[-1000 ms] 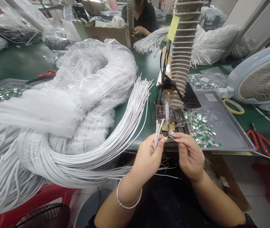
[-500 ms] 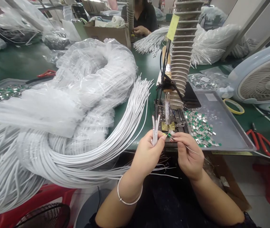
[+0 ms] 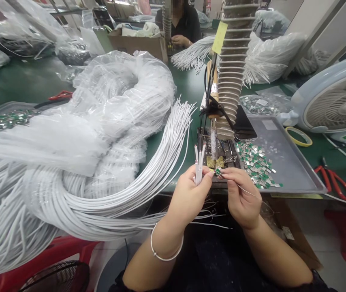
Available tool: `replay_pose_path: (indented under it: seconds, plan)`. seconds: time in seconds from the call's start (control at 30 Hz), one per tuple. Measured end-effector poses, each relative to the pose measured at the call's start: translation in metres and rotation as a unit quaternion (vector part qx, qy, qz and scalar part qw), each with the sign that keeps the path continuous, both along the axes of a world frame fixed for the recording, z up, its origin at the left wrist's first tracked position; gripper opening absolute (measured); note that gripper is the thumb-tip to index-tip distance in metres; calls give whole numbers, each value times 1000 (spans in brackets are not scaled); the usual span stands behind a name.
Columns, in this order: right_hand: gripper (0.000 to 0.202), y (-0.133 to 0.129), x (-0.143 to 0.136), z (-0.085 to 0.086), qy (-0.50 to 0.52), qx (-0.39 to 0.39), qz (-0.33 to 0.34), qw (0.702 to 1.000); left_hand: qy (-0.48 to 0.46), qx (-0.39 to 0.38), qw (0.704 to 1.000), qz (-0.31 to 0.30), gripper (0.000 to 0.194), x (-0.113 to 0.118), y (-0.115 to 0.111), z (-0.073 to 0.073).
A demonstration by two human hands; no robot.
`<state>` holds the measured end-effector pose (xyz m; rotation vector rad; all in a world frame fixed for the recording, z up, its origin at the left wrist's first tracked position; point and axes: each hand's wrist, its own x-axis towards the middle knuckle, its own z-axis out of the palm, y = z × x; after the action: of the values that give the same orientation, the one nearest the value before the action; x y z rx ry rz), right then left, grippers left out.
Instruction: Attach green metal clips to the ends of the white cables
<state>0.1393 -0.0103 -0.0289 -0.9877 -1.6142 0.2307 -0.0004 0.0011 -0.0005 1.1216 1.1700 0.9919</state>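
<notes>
My left hand is closed around a few white cables whose stripped ends point upward. At its fingertips is a small green circuit board, close under the tip of a soldering iron fixed upright in a stand. My right hand pinches a thin solder wire, which trails back over the fingers, and its fingertips are beside the same board. Exactly how the board is gripped is too small to make out.
A grey tray with a heap of small green boards lies to the right, near red-handled pliers and a fan. A large bundle of white cables fills the left. A ribbed duct hangs behind the iron. Across the table sits a person.
Both hands stay almost in place at the iron's tip. The right fingertips and the small board have shifted only very slightly.
</notes>
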Motion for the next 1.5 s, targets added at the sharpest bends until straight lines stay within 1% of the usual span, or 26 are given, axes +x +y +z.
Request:
replay_pose_path:
  seconds: [0.2,0.4,0.53,0.77,1.03,1.13,1.33,1.4,1.5]
  plan:
    - [24,1,1,1,-6,-1,1,1000,-25,-10,1000,-4,15,0,1,0]
    - [25,2,-1,3,-9,5,0,1000,-19,-2,1000,1,15,-1,2,1]
    - [24,2,-2,3,-10,3,-3,1000,-29,-11,1000,0,15,1,2,3]
    - [24,2,-1,0,-2,-3,1,1000,-30,-16,999,5,16,2,1,4]
    - [21,-1,0,-1,-22,2,-4,1000,2,-2,1000,10,17,1,1,-2]
    - [21,-1,1,-2,-25,2,-4,1000,-1,-5,1000,10,18,1,0,-3]
    - [22,-7,4,-9,-11,-12,7,1000,-5,-25,1000,8,24,0,-4,-7]
    - [26,-10,5,-11,5,-20,15,1000,-8,-32,999,-3,26,-1,-7,-10]
    - [30,-15,4,-10,29,-49,10,998,-9,-19,999,-34,25,-2,-11,-13]
